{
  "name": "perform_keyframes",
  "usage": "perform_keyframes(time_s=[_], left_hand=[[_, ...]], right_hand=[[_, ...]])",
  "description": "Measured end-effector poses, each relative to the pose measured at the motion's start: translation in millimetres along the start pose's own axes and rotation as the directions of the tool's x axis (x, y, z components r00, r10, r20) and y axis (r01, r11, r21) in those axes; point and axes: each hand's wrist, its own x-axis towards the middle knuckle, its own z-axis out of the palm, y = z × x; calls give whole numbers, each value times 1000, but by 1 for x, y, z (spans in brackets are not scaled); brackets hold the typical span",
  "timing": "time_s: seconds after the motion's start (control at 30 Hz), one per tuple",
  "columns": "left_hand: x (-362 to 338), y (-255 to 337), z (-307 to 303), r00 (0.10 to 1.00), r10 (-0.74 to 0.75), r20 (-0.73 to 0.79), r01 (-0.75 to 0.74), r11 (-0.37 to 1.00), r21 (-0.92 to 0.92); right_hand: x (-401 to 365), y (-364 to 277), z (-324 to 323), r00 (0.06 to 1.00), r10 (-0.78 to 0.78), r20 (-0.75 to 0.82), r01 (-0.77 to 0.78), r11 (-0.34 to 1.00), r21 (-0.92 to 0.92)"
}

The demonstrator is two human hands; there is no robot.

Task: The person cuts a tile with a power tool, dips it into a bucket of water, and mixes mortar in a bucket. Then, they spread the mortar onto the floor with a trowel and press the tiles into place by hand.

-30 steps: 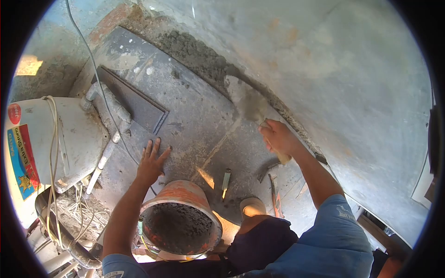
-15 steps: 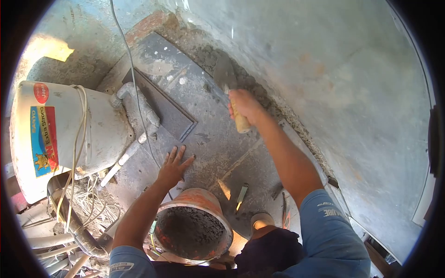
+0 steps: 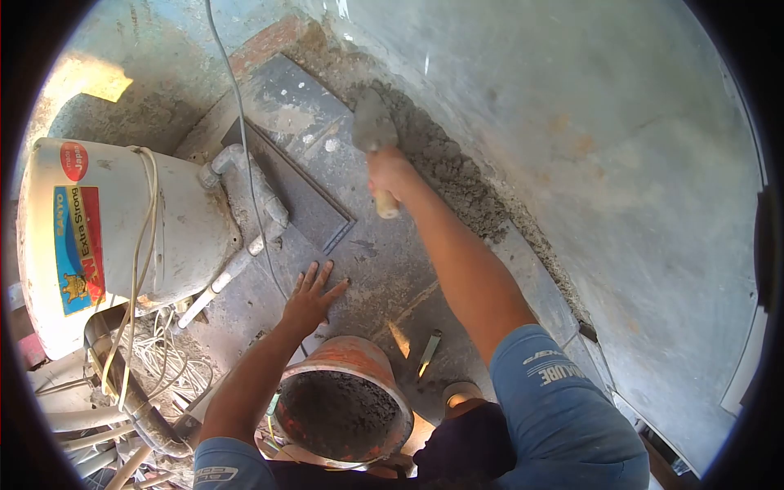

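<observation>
My right hand [image 3: 392, 173] is wrapped round the wooden handle of a trowel [image 3: 374, 121]. Its grey blade lies at the left edge of a strip of wet mortar [image 3: 445, 159] that runs along the foot of the wall. My left hand [image 3: 310, 296] rests flat on the grey tiled floor [image 3: 371, 261], fingers spread. Just below that hand stands an orange bucket [image 3: 347, 353] with dark grey mortar inside. Left of the trowel lies a loose dark tile [image 3: 306, 196].
A white tank [image 3: 122, 224] with pipes stands at the left, cables and tubes tangled below it. A grey cable [image 3: 237, 98] crosses the floor. A green-handled tool [image 3: 429, 353] lies right of the bucket. The plastered wall [image 3: 588, 147] borders the right side.
My right hand and the trowel have moved left, from over the mortar strip to its left edge. More of the mortar shows. My left hand stays in place on the floor.
</observation>
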Motion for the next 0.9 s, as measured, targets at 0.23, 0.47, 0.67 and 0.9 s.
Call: perform_keyframes(time_s=[0.23,0.47,0.67,0.9], left_hand=[[-2,2,-4,999,-28,41,27,1000,3],[-4,2,2,1000,-20,7,20,1000,2],[-3,0,5,1000,9,-30,-10,1000,-20],[1,2,-1,1000,-23,2,23,1000,-4]], right_hand=[[-94,-2,-32,972,-11,-234,-46,971,-234],[-107,-23,-45,1000,-3,23,13,878,-479],[-99,-3,-71,992,-2,-127,-66,844,-532],[-65,-58,-48,994,-45,-100,2,919,-395]])
